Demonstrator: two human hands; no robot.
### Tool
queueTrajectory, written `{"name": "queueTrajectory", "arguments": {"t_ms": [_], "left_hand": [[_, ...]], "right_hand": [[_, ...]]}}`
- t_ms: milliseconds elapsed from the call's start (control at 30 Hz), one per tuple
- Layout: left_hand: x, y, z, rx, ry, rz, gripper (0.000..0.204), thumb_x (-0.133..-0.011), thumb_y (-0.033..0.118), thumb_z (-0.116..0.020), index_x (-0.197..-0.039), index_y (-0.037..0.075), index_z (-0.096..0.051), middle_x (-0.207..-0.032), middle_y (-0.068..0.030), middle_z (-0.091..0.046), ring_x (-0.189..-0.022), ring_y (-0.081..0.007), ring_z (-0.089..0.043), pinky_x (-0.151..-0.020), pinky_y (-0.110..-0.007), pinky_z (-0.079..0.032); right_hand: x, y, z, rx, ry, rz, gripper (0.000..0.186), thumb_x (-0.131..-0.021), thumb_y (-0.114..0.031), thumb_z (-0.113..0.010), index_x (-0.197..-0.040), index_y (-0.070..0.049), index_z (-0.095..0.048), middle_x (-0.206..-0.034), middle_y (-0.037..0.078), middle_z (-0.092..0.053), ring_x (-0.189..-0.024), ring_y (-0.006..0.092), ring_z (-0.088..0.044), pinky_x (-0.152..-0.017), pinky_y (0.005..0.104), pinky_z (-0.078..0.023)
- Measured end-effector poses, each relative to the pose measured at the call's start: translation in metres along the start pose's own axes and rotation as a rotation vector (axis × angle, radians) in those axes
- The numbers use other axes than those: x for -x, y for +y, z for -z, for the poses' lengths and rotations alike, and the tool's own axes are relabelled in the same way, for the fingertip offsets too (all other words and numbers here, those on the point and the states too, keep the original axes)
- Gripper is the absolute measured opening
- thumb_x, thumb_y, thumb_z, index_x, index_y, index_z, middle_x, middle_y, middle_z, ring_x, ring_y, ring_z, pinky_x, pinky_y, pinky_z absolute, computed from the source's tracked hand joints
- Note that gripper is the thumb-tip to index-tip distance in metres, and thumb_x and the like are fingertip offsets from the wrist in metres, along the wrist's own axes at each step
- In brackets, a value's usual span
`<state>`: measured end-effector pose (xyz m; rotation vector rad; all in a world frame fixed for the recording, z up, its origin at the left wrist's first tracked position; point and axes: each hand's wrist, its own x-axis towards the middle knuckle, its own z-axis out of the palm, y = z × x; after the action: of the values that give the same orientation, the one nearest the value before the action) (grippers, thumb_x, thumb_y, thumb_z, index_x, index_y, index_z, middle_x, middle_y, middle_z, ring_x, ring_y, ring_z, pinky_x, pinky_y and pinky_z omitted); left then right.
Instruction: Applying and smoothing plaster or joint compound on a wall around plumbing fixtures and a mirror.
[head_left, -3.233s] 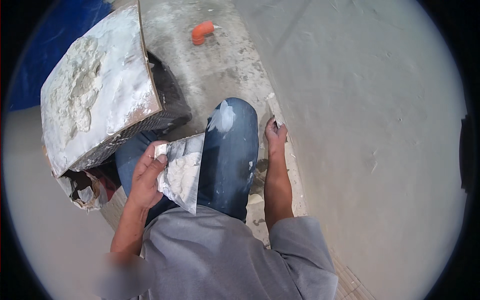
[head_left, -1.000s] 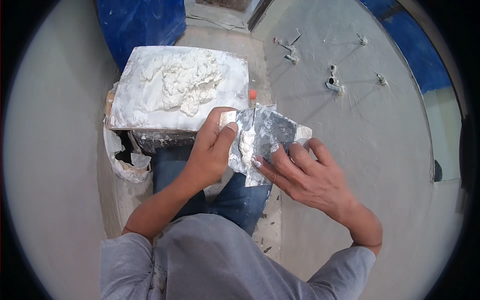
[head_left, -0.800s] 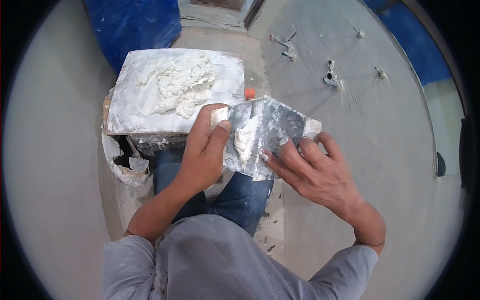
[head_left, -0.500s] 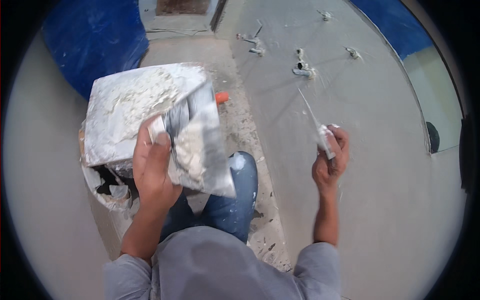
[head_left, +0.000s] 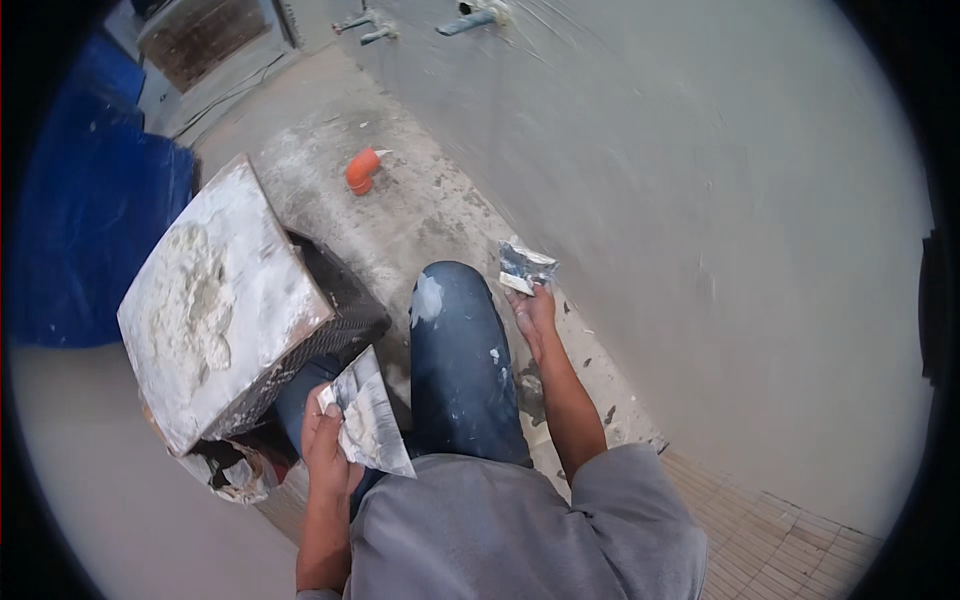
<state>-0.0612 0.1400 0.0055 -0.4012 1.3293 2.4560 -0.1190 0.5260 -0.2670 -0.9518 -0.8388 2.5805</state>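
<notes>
My left hand [head_left: 322, 445] grips a broad, flat steel plastering blade [head_left: 390, 448] with whitish filler smeared across its face. It is held low over my lap, beside the near corner of a square white board [head_left: 270, 285]. A rough heap of wet filler [head_left: 185, 315] lies on that board. Beyond my bent knee, close to the foot of the grey wall, my right hand [head_left: 537, 322] is closed on a putty knife [head_left: 527, 262]. Its wide blade points away from me and carries streaks of filler. The knife's handle is mostly hidden in my fingers.
The board rests on a dark crate [head_left: 340, 290]; a torn, smeared container [head_left: 240, 475] stands below it. An orange pipe elbow [head_left: 362, 172] sits on the dusty floor [head_left: 300, 130]. Pipe stubs [head_left: 470, 20] jut from the smooth grey wall [head_left: 700, 200]. Blue sheeting [head_left: 90, 220] hangs at left.
My right hand has come down from the wall to near its base, turning the putty knife's face up. My left hand has lowered the steel blade toward my lap. The view has swung round.
</notes>
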Motion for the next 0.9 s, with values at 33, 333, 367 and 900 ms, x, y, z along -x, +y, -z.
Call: {"name": "queueTrajectory", "arguments": {"t_ms": [33, 333, 367, 900], "left_hand": [[-0.001, 0.0, -0.001, -0.017, -0.005, 0.01, 0.038, -0.103, 0.021, -0.053, -0.134, 0.001, -0.046, -0.121, -0.0146, -0.064, -0.109, -0.0217, -0.067, -0.097, -0.036, -0.054], [-0.002, -0.002, -0.008, -0.066, 0.063, 0.008, 0.041, -0.102, 0.023, -0.058, -0.134, 0.0, -0.047, -0.12, -0.013, -0.065, -0.104, -0.0201, -0.068, -0.092, -0.034, -0.056], [-0.001, -0.002, -0.01, -0.076, 0.064, 0.002, 0.041, -0.102, 0.023, -0.058, -0.134, 0.0, -0.047, -0.12, -0.013, -0.065, -0.104, -0.0201, -0.068, -0.092, -0.034, -0.056], [-0.007, 0.005, -0.03, -0.087, 0.082, -0.041, 0.036, -0.103, 0.019, -0.056, -0.131, -0.002, -0.047, -0.116, -0.0134, -0.065, -0.102, -0.0184, -0.067, -0.092, -0.034, -0.055]], "right_hand": [[-0.014, 0.014, 0.012, -0.016, 0.012, 0.001, 0.043, -0.102, -0.006, -0.037, -0.143, -0.015, -0.046, -0.132, 0.011, -0.06, -0.115, 0.0293, -0.064, -0.087, 0.0461, -0.06], [-0.113, 0.064, 0.021, -0.47, 0.34, -0.109, 0.031, -0.107, -0.021, -0.036, -0.127, -0.006, -0.056, -0.12, 0.012, -0.065, -0.104, 0.0262, -0.066, -0.087, 0.0412, -0.06], [-0.121, 0.065, 0.018, -0.56, 0.365, -0.099, 0.029, -0.106, -0.02, -0.039, -0.124, -0.007, -0.059, -0.116, 0.011, -0.068, -0.101, 0.0251, -0.067, -0.086, 0.0399, -0.06], [-0.082, -0.068, 0.021, -0.937, 0.05, -0.151, 0.029, -0.101, -0.012, -0.044, -0.114, 0.011, -0.057, -0.105, 0.023, -0.065, -0.09, 0.0318, -0.066, -0.079, 0.0382, -0.061]]}}
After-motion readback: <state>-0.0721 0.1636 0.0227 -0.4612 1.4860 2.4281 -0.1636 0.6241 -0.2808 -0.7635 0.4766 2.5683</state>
